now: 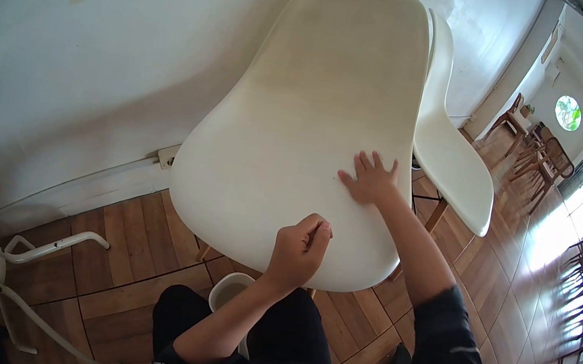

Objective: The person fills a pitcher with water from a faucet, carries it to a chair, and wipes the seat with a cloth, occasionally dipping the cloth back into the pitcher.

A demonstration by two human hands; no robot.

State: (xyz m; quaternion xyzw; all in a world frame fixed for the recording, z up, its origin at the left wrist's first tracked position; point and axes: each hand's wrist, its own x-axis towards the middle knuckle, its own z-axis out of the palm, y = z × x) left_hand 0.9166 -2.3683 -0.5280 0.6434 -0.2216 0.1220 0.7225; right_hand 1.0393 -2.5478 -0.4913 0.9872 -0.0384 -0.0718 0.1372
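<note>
Cream plastic forms the moulded chair (312,108) that fills the middle of the view, its seat tipped toward the person and its back rising toward the far white wall (100,31). The right hand (370,180) lies flat on the right part of the seat, fingers (367,162) spread open and gripping nothing. The left hand (299,250) is at the near edge of the seat, its fingers curled shut into a fist; I cannot tell whether they pinch anything. Just behind, on the right, stands a second white chair (452,156). Under the near edge of the seat a white cup (229,292) sits on the wooden floor (129,262). Bent white tubing (5,256) lies at the near left, and wooden furniture (539,148) stands far right.
</note>
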